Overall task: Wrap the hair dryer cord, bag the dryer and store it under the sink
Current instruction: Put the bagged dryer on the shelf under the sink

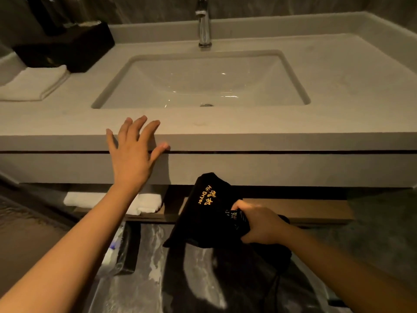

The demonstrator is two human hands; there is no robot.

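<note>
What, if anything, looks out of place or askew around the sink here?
Nothing stands out. The counter looks tidy, the folded towel lies flat, and the black dryer bag hangs in the right hand near the shelf.

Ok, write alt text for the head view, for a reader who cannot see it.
Right hand grips a black "Hair Dryer" bag below a vanity counter, in front of an open shelf holding white towels. Left hand is spread open at the counter's front edge, before a white sink.
</note>
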